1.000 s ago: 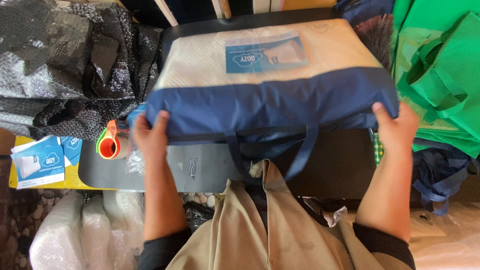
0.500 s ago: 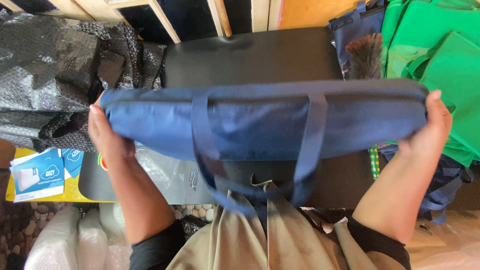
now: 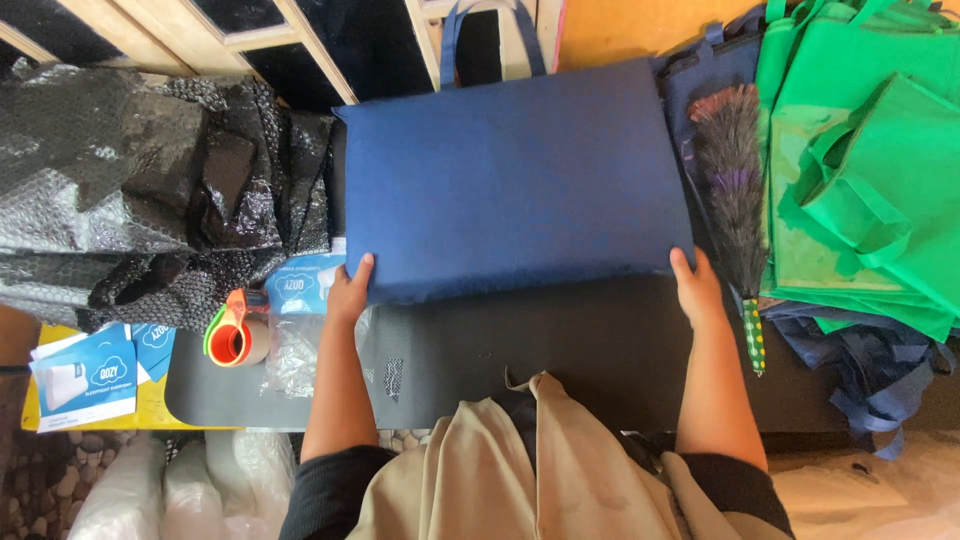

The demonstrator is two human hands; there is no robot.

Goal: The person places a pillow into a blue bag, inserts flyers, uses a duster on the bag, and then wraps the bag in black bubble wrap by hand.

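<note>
Both hands, left hand (image 3: 347,290) and right hand (image 3: 697,290), grip the near corners of a flat rectangular navy fabric tote bag (image 3: 515,180), pressing it level on the dark grey mat (image 3: 560,350), between crumpled black bubble wrap (image 3: 150,210) and stacked green fabric bags (image 3: 865,170).

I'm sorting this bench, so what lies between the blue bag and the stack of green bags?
In the head view, a dark feather duster lies between the blue bag and the green bags, over more blue fabric.

Bare forearms, black sleeves (image 3: 330,490) pushed up at the lower frame, beige apron (image 3: 520,470) between them.
</note>
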